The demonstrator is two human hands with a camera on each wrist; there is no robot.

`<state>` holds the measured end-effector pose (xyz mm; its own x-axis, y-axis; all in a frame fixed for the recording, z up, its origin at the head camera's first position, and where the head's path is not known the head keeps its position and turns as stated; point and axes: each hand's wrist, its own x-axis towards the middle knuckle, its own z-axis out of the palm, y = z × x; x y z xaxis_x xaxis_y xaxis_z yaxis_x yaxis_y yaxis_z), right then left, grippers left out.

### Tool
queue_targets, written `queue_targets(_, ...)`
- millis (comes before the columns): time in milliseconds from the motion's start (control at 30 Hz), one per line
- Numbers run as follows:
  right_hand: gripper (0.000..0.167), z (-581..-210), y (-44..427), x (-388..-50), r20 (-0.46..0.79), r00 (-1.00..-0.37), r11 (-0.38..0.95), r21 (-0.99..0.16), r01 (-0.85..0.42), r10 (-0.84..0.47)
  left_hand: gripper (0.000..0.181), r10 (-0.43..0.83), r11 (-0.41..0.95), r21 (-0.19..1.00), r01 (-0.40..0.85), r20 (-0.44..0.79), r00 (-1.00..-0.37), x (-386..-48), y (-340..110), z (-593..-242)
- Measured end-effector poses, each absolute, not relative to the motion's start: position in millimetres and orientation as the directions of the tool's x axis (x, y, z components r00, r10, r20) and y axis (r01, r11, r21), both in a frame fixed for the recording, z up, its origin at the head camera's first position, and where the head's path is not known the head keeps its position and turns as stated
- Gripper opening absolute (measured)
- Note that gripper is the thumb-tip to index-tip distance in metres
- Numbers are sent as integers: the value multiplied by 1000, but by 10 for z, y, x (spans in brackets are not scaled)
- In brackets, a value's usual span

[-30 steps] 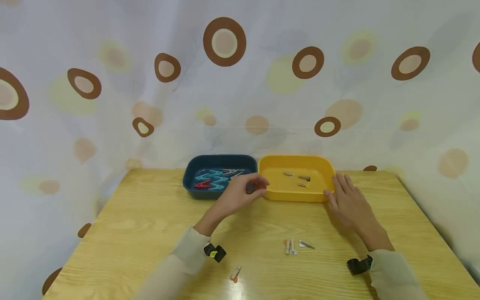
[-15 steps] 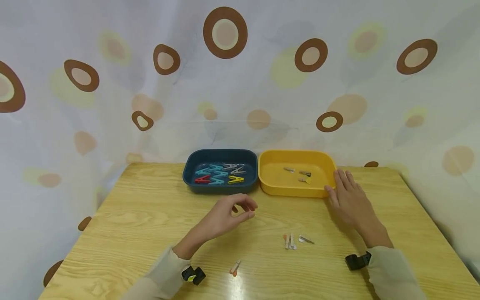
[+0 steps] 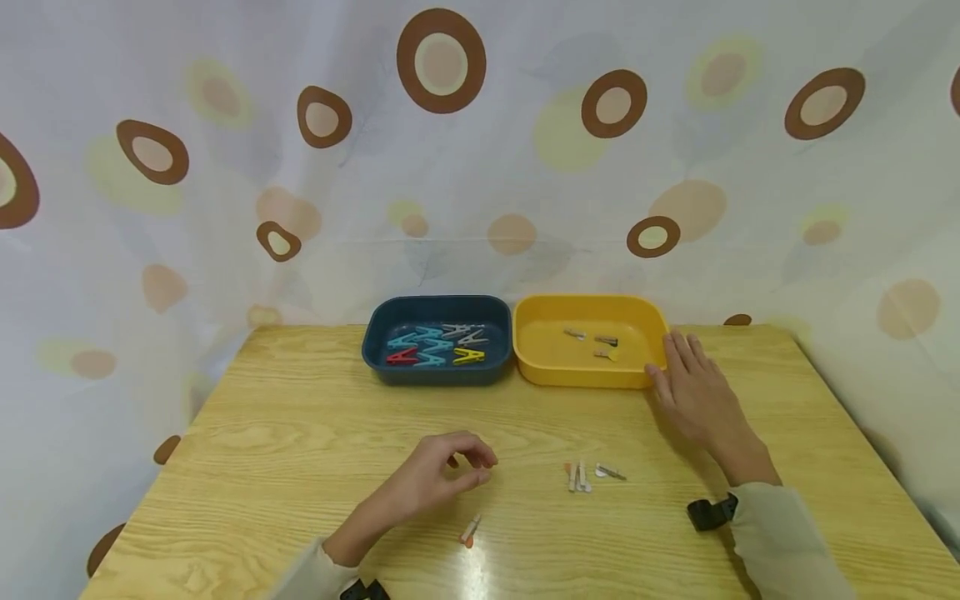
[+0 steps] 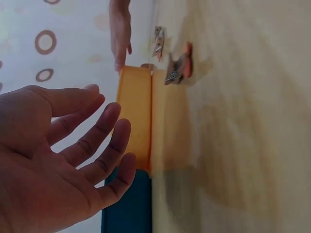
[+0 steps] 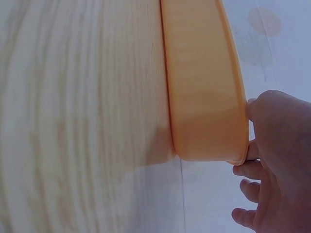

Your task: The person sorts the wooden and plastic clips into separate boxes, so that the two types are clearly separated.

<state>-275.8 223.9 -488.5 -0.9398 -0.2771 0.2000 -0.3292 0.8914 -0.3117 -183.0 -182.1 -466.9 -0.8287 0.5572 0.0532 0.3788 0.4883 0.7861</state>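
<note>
My left hand (image 3: 437, 468) hovers over the table with fingers loosely bent and nothing in them; the left wrist view shows its palm (image 4: 43, 170) bare. Just in front of it lies a small wooden clothespin (image 3: 470, 530) with an orange rounded end. Farther right, a few more small clothespins (image 3: 577, 477) lie on the table. My right hand (image 3: 697, 396) touches the right end of the yellow tray (image 3: 585, 377), fingers mostly straight, with the thumb at its near corner. Several small clothespins (image 3: 606, 355) lie inside that tray.
A dark blue tray (image 3: 435, 377) stands against the yellow one's left side. It holds several larger plastic clothespins (image 3: 429, 360) in light blue, red, yellow and grey. Behind both trays hangs a patterned cloth (image 3: 480, 167). Bare wood table (image 3: 300, 433) stretches to the left.
My left hand has drawn back from the yellow tray's near left corner, toward the lone clothespin. My right hand has stayed at the tray's right end. The camera view has shifted slightly.
</note>
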Motion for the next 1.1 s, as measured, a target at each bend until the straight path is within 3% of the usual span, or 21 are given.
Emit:
queue_targets(500, 71, -4844, 2213, -2765, 181, -942, 894, -305, -329, -285, 22, 663, 405, 843, 355, -3, -749, -1648, -2026, -4875)
queue_targets(867, 71, -4845, 2199, -2736, 184, -941, 892, -309, -329, -284, 33, 755, 438, 780, 447, -50, -654, -1660, -2070, -4845)
queue_targets(1100, 71, -4823, 2188, -2730, 181, -942, 892, -313, -327, -282, 31, 754, 455, 761, 462, -54, -654, -1632, -2057, -4855)
